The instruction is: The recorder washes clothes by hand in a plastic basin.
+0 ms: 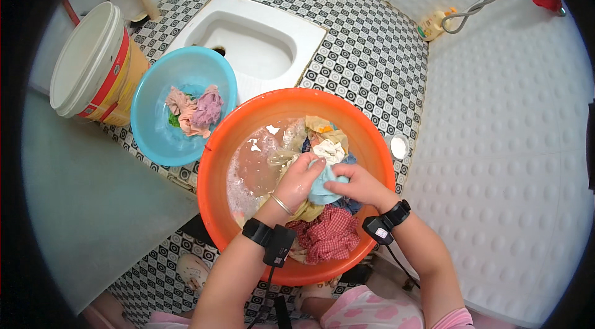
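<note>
Both hands meet over the middle of an orange basin [217, 162]. The fingers of the left hand [299, 180] are curled and pressed onto the top edge of a small light blue cloth [322, 191], with the thumb side turned toward the soapy water. The fingers of the right hand [359, 184] close over the same cloth from the other side, pinching its right edge, so the cloth is bunched between the two hands and partly covered by them.

Just beyond the fingertips lie a white cloth [329, 150] and a yellow cloth [322, 126], wet and crumpled against the far wall of the basin. To the left of the left hand's fingers is cloudy, foamy water [251, 171]. Below the hands, toward the person, a red checked cloth [328, 236] lies heaped at the near rim.

A thin bangle [282, 204] sits on the left wrist, and each wrist carries a black strapped device [271, 239].

Farther out to the left, touching the orange basin, stands a blue basin [149, 131] holding pink and purple cloths [197, 111]. Beyond that is a white bucket [93, 62] with a red and yellow band. Straight ahead of the fingers, past the basin, a white squat toilet [248, 44] is set into the black and white patterned floor [365, 50].
</note>
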{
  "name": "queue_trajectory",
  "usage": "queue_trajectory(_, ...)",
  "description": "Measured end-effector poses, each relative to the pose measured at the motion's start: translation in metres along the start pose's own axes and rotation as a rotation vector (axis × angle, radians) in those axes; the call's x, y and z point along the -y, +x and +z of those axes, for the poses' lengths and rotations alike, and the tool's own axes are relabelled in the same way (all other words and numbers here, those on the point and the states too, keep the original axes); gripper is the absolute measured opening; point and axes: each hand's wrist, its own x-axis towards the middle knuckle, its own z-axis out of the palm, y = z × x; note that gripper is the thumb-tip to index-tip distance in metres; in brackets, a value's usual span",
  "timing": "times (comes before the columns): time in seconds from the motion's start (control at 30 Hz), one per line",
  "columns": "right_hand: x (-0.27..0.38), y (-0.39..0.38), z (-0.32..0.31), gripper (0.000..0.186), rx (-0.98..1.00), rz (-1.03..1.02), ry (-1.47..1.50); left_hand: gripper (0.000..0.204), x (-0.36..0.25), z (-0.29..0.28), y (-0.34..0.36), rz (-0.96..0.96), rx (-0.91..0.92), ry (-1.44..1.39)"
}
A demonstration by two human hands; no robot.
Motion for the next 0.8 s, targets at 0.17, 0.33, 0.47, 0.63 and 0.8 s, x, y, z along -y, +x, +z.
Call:
queue_trajectory(0.17, 0.003, -0.001, -0.026, 0.008, -0.375, 0.054, 0.561, 0.027, -0.003, -0.004, -0.010, -0.057, 0.076, 0.228)
queue_trajectory(0.33, -0.010, 0.014, -0.002, 0.015, -0.763, -0.125, 0.080, 0.030, 0.026, 0.008, 0.003, -0.011, -0.054, -0.190)
queue_trajectory(0.47, 0.017, 0.012, 0.060, 0.016, -0.429, -0.399, -0.396, 0.031, 0.052, 0.007, 0.000, -0.071, -0.150, -0.642)
queue_trajectory(0.63, -0.018, 0.019, 0.034, 0.025, -0.601, -0.155, -0.557, 0.030, 0.045, 0.040, 0.001, -0.171, -0.233, -0.580)
queue_trajectory(0.8, 0.001, 0.005, 0.062, 0.021, -0.374, -0.361, -0.637, 0.032, 0.056, 0.007, -0.001, -0.011, -0.055, -0.567)
